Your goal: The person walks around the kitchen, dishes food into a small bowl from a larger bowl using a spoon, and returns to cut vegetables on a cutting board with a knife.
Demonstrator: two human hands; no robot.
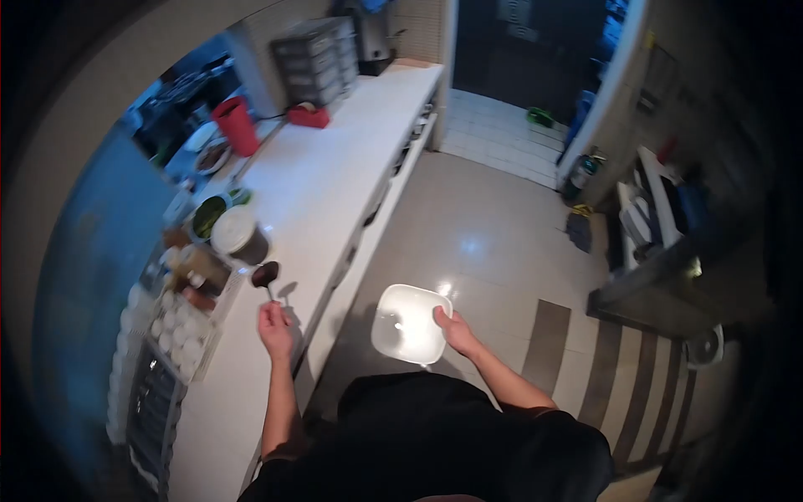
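My left hand is closed around the handle of a ladle, held up over the edge of the white counter. The ladle's bowl looks dark, perhaps from sauce in it; I cannot tell. With my right hand I grip the rim of a white, rounded-square bowl out over the floor, in front of my body. No food shows inside the bowl. Beyond the ladle stands a tub with a white lid, and behind that a container of green food.
The long white counter runs along my left. On it are sauce bottles, egg-like white items, a red cup, a red tape dispenser and grey drawers. A shelf unit stands right.
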